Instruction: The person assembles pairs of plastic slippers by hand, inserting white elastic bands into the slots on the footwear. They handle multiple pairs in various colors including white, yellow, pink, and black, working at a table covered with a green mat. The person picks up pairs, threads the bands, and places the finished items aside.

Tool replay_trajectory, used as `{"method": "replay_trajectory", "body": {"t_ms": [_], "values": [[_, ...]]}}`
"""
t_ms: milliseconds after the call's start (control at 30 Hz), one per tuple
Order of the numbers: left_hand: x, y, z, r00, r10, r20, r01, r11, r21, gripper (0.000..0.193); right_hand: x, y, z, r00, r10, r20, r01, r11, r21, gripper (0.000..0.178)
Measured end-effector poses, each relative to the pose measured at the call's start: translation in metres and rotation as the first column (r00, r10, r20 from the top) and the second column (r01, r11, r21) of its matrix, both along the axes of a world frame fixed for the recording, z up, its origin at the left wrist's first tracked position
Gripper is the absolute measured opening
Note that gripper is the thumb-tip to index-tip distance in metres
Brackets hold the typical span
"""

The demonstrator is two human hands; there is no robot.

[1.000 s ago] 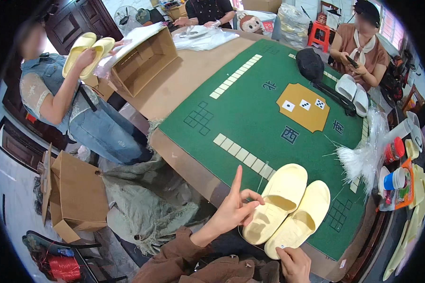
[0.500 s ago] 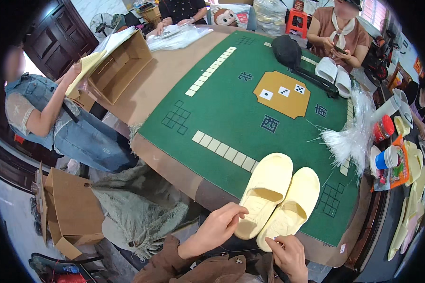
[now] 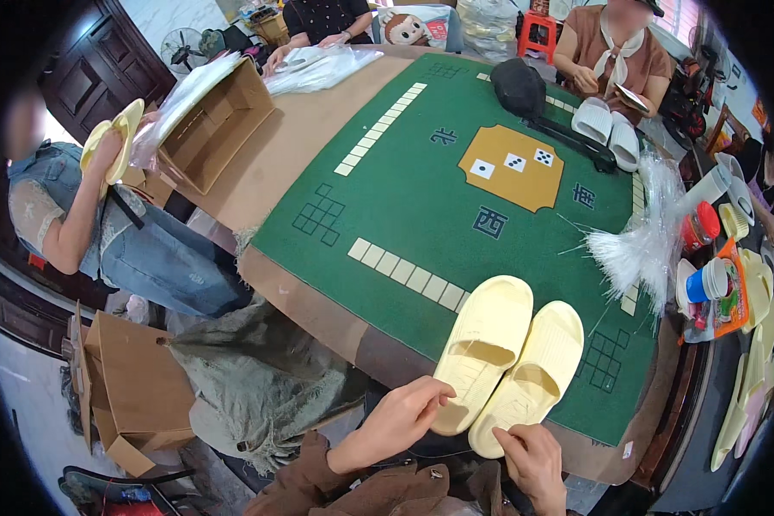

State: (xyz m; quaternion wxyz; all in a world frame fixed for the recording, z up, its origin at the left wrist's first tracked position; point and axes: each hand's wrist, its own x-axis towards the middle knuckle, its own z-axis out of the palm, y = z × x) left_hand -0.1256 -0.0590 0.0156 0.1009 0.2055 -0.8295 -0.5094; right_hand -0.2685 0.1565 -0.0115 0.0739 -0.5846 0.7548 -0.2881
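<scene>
A pair of pale yellow slippers lies side by side on the near edge of the green mat, toes pointing away from me. My left hand [image 3: 402, 415] is closed in a pinch at the heel of the left slipper [image 3: 488, 344], its fingertips over the outer edge. At the heel of the right slipper [image 3: 537, 365], my right hand [image 3: 531, 458] pinches with thumb and forefinger close to the rim. Anything thin between the fingertips of either hand is too small to make out.
A bundle of clear plastic strips [image 3: 641, 236], white slippers [image 3: 606, 133] and a black cap [image 3: 519, 86] lie on the green mat [image 3: 387, 206]. An open cardboard box [image 3: 219, 129] stands at the table's left. Another person [image 3: 112, 206] there holds yellow slippers [image 3: 120, 142].
My hands and the slippers stay nearly in place. The person at left has turned and raised the yellow slippers. At the far right, the seated person's hands have moved apart.
</scene>
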Motion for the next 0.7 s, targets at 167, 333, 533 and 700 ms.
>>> {"method": "replay_trajectory", "body": {"t_ms": [167,333,533,700], "values": [[0.002,0.0,-0.006,1.0,0.001,-0.031,-0.002,1.0,-0.012,0.019,0.003,-0.003,0.004,1.0,-0.011,-0.02,0.01,1.0,-0.009,0.035],[0.002,0.001,-0.003,1.0,0.0,-0.003,0.0,1.0,0.001,0.019,0.003,-0.003,0.006,0.999,-0.024,-0.029,0.024,1.0,0.015,0.037],[0.01,0.002,-0.002,0.999,-0.047,-0.002,0.047,0.996,0.071,0.019,0.003,0.006,0.022,0.999,0.001,0.044,0.002,0.999,-0.053,0.03],[0.01,-0.004,0.019,0.941,-0.335,0.054,0.285,0.867,0.408,0.025,0.006,0.068,0.001,0.92,-0.328,0.213,0.381,0.874,-0.3,0.015]]}}
